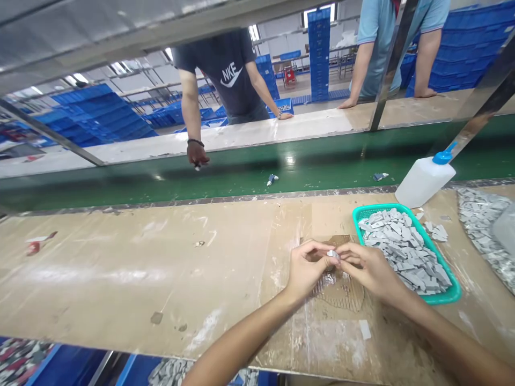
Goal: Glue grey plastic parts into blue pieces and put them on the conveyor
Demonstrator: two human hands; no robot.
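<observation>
My left hand [308, 265] and my right hand [364, 267] meet over a worn piece of cardboard [350, 295] on the bench. Between their fingertips is a small light-grey plastic piece [333, 254], pinched from both sides. Its finer shape is partly covered by the fingers. Just right of my right hand stands a green basket [453, 297] heaped with grey plastic pieces [402, 252]. A few loose grey pieces [436, 231] lie beyond the basket's right rim.
A white bottle with a blue cap [424, 179] stands behind the basket. Bagged grey parts [483, 230] lie at right. Across the green conveyor belt [225, 177], carrying small assembled parts [272, 179], are two people; one reaches a hand [197, 154] over it. Metal posts rise beyond the bench.
</observation>
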